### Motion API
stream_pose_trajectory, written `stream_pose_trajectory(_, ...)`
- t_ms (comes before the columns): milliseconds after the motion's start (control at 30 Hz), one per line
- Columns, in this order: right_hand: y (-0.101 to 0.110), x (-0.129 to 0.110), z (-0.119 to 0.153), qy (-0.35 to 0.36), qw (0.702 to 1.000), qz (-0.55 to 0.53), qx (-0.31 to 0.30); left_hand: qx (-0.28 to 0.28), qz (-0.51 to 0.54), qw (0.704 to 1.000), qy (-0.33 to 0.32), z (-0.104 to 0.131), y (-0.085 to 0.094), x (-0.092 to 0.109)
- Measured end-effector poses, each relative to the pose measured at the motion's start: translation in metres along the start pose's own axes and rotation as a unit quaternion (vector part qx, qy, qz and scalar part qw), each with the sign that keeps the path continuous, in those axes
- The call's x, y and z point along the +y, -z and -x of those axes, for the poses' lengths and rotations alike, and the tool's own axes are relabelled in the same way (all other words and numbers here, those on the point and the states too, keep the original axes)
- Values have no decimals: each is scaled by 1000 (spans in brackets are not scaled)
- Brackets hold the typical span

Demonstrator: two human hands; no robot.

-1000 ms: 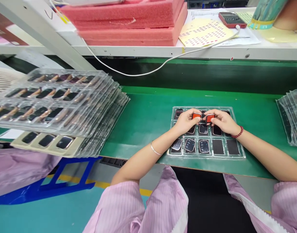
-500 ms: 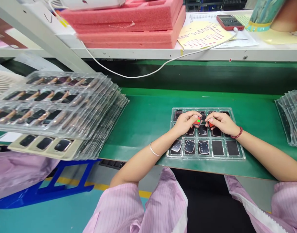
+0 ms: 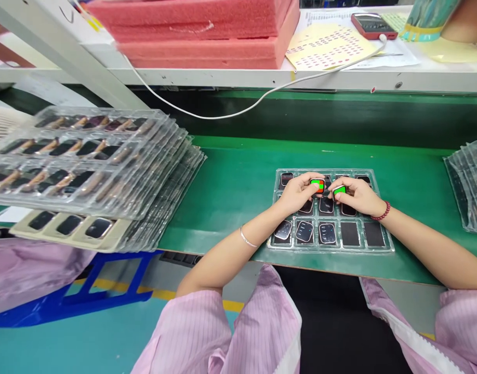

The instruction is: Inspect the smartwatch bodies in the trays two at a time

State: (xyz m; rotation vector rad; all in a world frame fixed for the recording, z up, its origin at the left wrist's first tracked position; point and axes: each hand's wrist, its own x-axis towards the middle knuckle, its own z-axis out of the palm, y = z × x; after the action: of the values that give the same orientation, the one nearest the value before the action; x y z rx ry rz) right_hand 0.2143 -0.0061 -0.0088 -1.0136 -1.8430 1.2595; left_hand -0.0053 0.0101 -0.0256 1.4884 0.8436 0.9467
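Note:
Above the back part of a clear plastic tray [image 3: 332,251], my left hand [image 3: 301,193] is closed on a small watch [image 3: 317,185] whose screen shows green and red. Close beside it, my right hand [image 3: 357,195] grips a second watch [image 3: 339,191] with a mostly green screen. Both thumbs rest on or near the screens. Dark-screened watches lie in the tray's compartments; three in the front row [image 3: 327,234] show faint marks or reflections. The two front-right compartments [image 3: 350,234] hold flat dark squares without a watch. My hands hide part of the back rows.
Tall stacked trays of watches [image 3: 145,171] stand at the left, another stack [image 3: 470,187] at the right edge. Above the green table [image 3: 238,182], a shelf [image 3: 223,78] bears red foam [image 3: 207,52], papers and a phone [image 3: 374,26]. A white cable [image 3: 207,117] hangs below the shelf.
The left watch's screen has gone from mostly red with a green patch to green and red blocks. The right one has turned from red to green. Both hands still hold their watches.

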Motion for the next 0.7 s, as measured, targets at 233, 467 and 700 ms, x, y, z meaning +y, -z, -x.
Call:
stream_pose_trajectory(233, -2, 3, -1, 0, 1000, -28, 5, -5, 24, 1000, 0, -1, 0, -4)
stream_pose_trajectory(467, -1, 5, -2, 10, 1000, -8, 2, -11, 26, 999, -37, 0, 1, -7)
stream_pose_trajectory(700, 0, 5, -2, 16, 999, 31, -4, -9, 54, 998, -26, 0, -2, -6)
